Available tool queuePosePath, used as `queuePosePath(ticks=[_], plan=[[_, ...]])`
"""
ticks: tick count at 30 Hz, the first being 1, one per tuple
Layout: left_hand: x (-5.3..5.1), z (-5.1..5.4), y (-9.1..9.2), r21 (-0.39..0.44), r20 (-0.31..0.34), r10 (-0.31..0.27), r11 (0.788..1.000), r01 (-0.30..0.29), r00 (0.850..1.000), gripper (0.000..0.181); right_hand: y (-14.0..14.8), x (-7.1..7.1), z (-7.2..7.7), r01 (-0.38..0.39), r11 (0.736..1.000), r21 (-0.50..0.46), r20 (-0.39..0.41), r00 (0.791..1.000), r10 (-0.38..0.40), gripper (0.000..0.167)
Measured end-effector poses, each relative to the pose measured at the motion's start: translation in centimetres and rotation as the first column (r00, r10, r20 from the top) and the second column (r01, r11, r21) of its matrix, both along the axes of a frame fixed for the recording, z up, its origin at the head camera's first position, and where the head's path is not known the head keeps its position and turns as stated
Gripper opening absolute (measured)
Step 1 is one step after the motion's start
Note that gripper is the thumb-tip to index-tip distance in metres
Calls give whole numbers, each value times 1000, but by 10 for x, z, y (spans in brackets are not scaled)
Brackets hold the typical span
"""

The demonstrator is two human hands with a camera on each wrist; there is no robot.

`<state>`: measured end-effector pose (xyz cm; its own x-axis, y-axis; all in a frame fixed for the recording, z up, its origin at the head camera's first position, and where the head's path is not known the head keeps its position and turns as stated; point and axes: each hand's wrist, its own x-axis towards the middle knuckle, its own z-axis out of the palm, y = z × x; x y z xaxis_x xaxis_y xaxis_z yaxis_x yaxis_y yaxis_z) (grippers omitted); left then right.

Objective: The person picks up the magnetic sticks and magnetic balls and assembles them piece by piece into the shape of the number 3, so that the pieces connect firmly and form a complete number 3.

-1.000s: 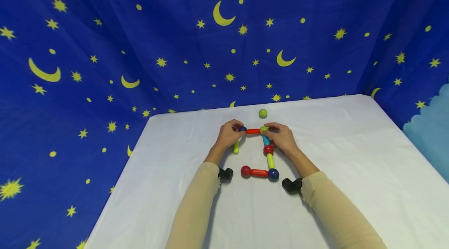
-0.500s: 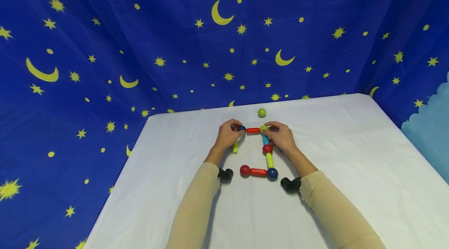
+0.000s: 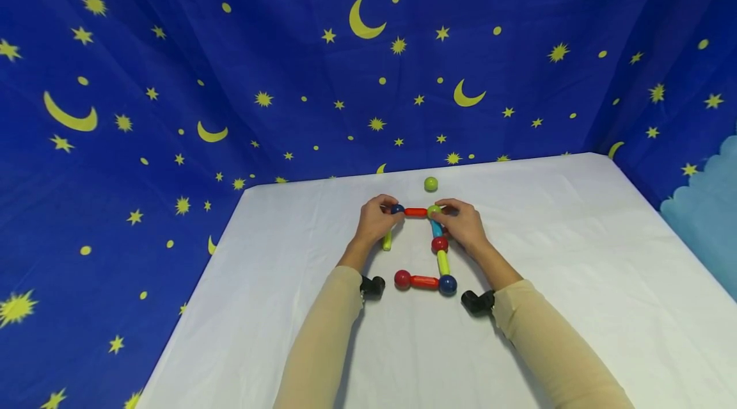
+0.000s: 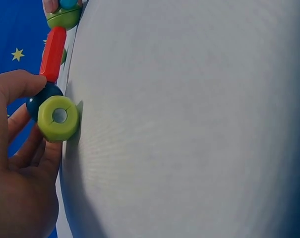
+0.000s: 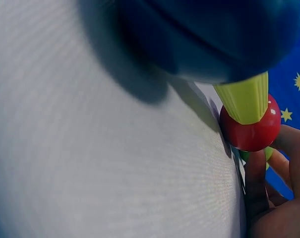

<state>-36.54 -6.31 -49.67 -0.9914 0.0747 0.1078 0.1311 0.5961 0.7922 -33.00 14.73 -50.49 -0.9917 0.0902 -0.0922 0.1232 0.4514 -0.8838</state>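
Note:
My left hand (image 3: 374, 220) pinches a dark blue ball (image 3: 397, 209) between thumb and fingers. Out of that ball, towards me, points a yellow-green rod (image 4: 59, 118), its round metal end facing the left wrist camera. A red rod (image 3: 416, 212) runs from the blue ball to a green ball (image 3: 434, 211), which my right hand (image 3: 464, 226) pinches. From the green ball a chain comes nearer: light blue rod (image 3: 436, 229), red ball (image 3: 440, 244), yellow-green rod (image 5: 244, 99), blue ball (image 3: 447, 285), red rod (image 3: 425, 282), red ball (image 3: 402, 279).
A loose green ball (image 3: 430, 184) lies beyond the hands near the far edge of the white-covered table (image 3: 547, 236). Blue star-and-moon cloth (image 3: 311, 50) hangs behind and to the left. Black wrist cameras (image 3: 478, 303) sit low beside the chain's near end.
Almost nothing differs. Both hands keep their hold on the two balls with the red rod between them; only slight shifts of the whole head view show.

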Motion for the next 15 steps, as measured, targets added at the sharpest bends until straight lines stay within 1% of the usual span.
queuePosePath(ticks=[3,6,10,15], plan=[[0,2,-1,-4,13,3,1000,-3,1000,26,0,-1,-1,-2,1000,6,-7,1000,3,41],[2,4,0,-12,27,-3,1000,3,1000,27,1,-1,-1,-7,999,33,-16,1000,7,42],[4,7,0,-27,44,-34,999,36,998,27,3,2,1,-17,998,68,-32,999,19,41],[5,9,0,-53,46,-75,996,78,996,28,8,5,3,-40,998,51,-49,998,42,41]])
